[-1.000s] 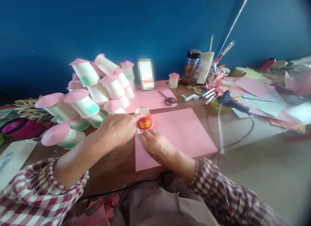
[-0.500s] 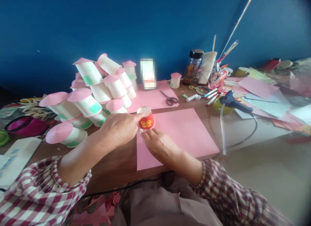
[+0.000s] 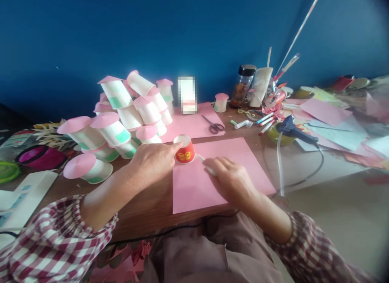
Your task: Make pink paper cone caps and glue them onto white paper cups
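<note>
A red paper cup (image 3: 184,152) with a yellow bow print and a pale round top stands at the back left corner of a pink sheet of paper (image 3: 231,153). My left hand (image 3: 153,163) grips its left side, the index finger reaching over the top edge. To the right of the cup, my right hand (image 3: 229,178) is closed round a slim white marker (image 3: 210,170). The marker's tip points toward the cup's base, on or just above the sheet. Most of its barrel is hidden by my fingers.
Several white cups with pink cone tops (image 3: 112,131) are piled at the left. Scissors (image 3: 215,125) lie on a second pink sheet. Markers (image 3: 265,120), a dark-lidded jar (image 3: 243,86) and a glue gun (image 3: 291,129) with a hanging cord are to the right.
My right hand has moved from in front of the cup to its right side with the marker. My left hand keeps its hold on the cup. The view has shifted slightly.
</note>
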`<state>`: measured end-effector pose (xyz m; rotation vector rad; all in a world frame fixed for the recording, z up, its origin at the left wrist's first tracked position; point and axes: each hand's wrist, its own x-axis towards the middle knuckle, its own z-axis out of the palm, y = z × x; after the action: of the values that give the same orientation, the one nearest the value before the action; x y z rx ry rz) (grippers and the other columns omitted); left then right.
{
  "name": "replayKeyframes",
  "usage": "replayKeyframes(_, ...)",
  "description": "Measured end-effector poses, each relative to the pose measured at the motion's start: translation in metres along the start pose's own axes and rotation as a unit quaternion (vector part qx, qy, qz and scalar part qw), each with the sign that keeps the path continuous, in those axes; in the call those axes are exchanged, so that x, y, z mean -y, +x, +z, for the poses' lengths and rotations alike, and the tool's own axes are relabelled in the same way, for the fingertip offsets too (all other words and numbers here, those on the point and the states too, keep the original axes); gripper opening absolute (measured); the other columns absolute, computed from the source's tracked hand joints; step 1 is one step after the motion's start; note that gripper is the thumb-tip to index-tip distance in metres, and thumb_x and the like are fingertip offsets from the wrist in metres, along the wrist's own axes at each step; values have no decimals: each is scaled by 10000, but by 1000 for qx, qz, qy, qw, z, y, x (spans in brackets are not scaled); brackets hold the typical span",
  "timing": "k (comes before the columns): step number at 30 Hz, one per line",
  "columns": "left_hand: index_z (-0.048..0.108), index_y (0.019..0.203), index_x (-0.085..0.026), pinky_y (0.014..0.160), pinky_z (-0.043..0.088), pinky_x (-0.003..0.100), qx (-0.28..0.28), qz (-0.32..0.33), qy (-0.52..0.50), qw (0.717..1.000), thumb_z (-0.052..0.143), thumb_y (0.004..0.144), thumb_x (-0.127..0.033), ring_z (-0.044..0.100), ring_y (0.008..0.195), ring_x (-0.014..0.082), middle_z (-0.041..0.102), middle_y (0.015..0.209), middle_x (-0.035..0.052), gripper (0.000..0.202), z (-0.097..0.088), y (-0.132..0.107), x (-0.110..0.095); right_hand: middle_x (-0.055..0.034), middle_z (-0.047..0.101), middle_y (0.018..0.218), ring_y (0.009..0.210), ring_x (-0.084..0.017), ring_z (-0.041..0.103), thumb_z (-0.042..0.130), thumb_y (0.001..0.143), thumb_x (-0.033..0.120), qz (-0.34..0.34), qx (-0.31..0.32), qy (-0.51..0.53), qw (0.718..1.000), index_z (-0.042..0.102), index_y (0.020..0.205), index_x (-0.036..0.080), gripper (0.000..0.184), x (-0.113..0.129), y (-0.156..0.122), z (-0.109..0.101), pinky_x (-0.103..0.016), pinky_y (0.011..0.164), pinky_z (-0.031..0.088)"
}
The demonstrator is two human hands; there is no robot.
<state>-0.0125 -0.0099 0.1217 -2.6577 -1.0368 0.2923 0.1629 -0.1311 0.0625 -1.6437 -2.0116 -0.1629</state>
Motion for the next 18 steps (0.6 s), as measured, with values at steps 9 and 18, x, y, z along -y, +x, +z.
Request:
replayKeyframes(9,434,1288,-181,538,401,276,-37,-39,-160,986,352,893,-237,635,626,211,652,698,56,407,10,-6,-6,-61,673,962,833,-177,645,523,875,235,163,-107,253,948,608,1052,212,198,-24,15,-3,-288,673,531)
replayKeyframes(18,517,1270,-204,728,479,278,-83,-23,-418,904,393,893,-277,644,807,176,685,913,50,404,33,-9,4,-93,537,1133,1027,-229,573,767,659,313,125,-79,329,933,455,1244,220,669,-11,62,48,-429,872,524)
